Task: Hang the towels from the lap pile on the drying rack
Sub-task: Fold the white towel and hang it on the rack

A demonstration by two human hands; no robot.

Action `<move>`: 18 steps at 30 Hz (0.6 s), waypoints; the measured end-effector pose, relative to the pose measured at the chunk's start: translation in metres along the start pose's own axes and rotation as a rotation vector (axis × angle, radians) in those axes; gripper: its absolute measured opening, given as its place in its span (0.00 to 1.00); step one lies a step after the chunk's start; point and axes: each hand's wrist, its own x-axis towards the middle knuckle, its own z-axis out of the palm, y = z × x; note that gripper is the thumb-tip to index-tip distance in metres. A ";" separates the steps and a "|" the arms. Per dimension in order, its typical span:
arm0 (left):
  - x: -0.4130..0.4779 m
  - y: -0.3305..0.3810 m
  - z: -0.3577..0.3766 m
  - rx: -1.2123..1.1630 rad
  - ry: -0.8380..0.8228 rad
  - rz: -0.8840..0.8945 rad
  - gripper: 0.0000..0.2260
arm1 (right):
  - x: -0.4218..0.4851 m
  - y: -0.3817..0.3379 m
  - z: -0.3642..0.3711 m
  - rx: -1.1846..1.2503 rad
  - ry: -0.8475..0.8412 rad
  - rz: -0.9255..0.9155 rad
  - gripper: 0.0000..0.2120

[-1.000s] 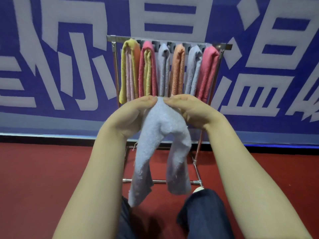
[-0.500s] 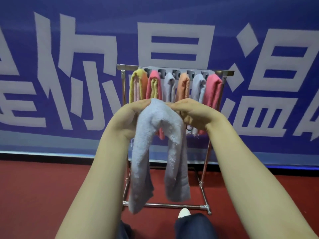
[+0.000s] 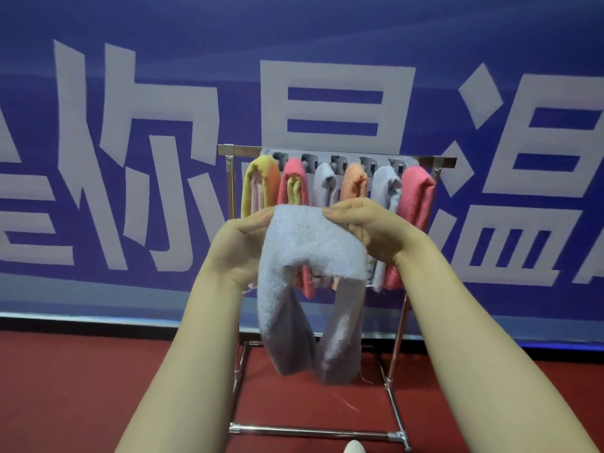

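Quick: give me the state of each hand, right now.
Left hand: closed, gripping the left side of the pale blue towel.
Right hand: closed, pinching the same towel's right side.

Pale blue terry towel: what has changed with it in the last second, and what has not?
The left hand and right hand lifted the pale blue terry towel toward the metal drying rack and drew slightly apart, spreading its top fold. Unchanged: both hands grip it, nothing released; six coloured towels hang on the rack.
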 end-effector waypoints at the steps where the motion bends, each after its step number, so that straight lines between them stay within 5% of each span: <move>1: 0.006 -0.001 -0.001 0.049 0.000 -0.007 0.11 | 0.003 0.003 -0.004 0.042 0.013 -0.017 0.19; 9: 0.066 -0.009 -0.008 0.608 -0.040 -0.176 0.16 | 0.032 0.020 -0.040 0.280 0.170 -0.117 0.11; 18: 0.140 -0.006 0.012 0.301 -0.014 -0.078 0.13 | 0.076 0.017 -0.092 0.390 0.339 -0.092 0.10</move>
